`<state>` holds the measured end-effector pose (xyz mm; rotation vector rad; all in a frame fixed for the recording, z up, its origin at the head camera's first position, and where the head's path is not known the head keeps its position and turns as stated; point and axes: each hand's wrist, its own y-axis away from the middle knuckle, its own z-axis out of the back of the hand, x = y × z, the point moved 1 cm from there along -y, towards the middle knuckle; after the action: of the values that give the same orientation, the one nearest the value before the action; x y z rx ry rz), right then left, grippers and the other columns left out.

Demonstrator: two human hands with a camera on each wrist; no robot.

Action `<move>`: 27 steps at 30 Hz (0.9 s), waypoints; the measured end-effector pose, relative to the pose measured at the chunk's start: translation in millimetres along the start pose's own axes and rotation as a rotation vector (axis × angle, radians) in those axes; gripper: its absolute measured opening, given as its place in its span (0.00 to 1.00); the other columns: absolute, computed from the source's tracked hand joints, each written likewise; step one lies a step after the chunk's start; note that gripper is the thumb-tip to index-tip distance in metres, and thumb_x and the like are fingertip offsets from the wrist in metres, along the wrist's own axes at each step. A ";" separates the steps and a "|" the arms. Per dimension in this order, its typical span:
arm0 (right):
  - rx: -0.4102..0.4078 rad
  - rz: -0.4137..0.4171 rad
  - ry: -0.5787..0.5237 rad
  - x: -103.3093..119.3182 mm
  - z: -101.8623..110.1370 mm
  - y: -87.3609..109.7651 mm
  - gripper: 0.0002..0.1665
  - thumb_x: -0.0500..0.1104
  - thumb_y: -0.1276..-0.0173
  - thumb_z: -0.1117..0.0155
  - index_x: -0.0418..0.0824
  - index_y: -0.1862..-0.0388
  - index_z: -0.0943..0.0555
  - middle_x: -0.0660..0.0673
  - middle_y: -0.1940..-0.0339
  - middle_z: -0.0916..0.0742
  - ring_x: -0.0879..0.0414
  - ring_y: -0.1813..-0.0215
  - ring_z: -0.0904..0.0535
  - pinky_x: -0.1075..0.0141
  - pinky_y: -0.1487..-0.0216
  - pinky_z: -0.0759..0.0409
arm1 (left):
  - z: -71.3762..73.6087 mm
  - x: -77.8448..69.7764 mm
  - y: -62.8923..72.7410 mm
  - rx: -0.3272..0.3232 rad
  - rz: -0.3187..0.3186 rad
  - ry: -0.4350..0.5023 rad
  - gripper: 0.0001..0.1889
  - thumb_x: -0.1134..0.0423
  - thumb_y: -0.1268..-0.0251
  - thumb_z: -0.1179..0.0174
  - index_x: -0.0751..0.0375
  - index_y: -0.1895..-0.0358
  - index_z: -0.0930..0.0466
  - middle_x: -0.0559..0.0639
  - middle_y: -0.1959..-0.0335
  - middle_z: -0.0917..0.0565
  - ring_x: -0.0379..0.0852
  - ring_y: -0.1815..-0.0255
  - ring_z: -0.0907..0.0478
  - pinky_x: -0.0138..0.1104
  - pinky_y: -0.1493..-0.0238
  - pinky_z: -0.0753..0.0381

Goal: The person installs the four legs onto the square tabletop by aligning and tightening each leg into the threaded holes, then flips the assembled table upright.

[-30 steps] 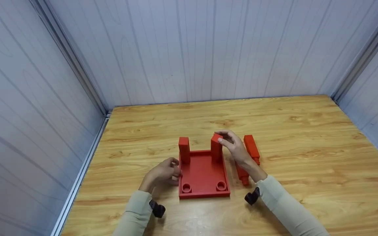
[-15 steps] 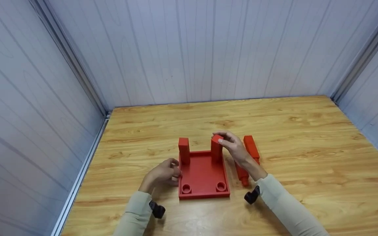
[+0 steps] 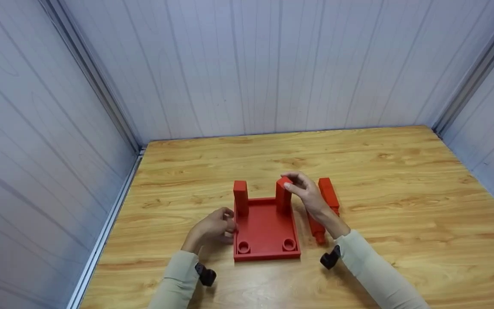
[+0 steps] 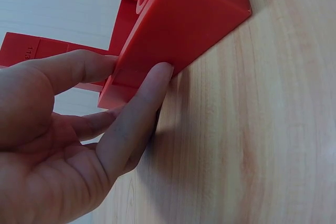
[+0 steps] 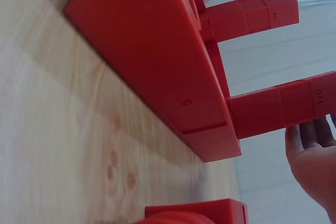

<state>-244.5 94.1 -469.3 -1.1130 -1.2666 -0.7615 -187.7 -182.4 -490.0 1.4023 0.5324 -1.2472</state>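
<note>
A shallow red tray-like base point(image 3: 264, 231) lies on the wooden table. Two square red posts stand upright at its far corners, a left post point(image 3: 241, 198) and a right post point(image 3: 282, 201). Round sockets show at the two near corners. My right hand point(image 3: 311, 201) pinches the top of the right post between thumb and fingers; in the right wrist view that post point(image 5: 283, 107) bears raised numerals. At the base's left side, my left hand point(image 3: 212, 225) grips the wall point(image 4: 184, 24), one digit at the rim and another against the outer face.
Two loose red posts lie right of the base: a farther post point(image 3: 329, 193) and a nearer post point(image 3: 317, 227), partly behind my right forearm, its threaded end towards me. Pale panelled walls point(image 3: 255, 68) enclose the wooden table point(image 3: 401, 206) at the back and sides.
The right post has turned slightly in my right hand, its top now angled differently. My left hand and the base have stayed in place.
</note>
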 end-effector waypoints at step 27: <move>-0.080 0.015 0.092 -1.3 -1.7 2.2 0.23 0.38 0.34 0.36 0.29 0.45 0.30 0.41 0.53 0.22 0.55 0.52 0.24 0.69 0.52 0.22 | -0.3 -2.1 0.2 -0.008 0.002 -0.002 0.24 0.76 0.41 0.49 0.70 0.40 0.39 0.62 0.58 0.23 0.51 0.62 0.24 0.44 0.62 0.14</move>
<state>-242.1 93.0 -471.0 -1.1375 -1.1579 -0.8494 -188.2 -181.5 -488.1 1.3946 0.5340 -1.2435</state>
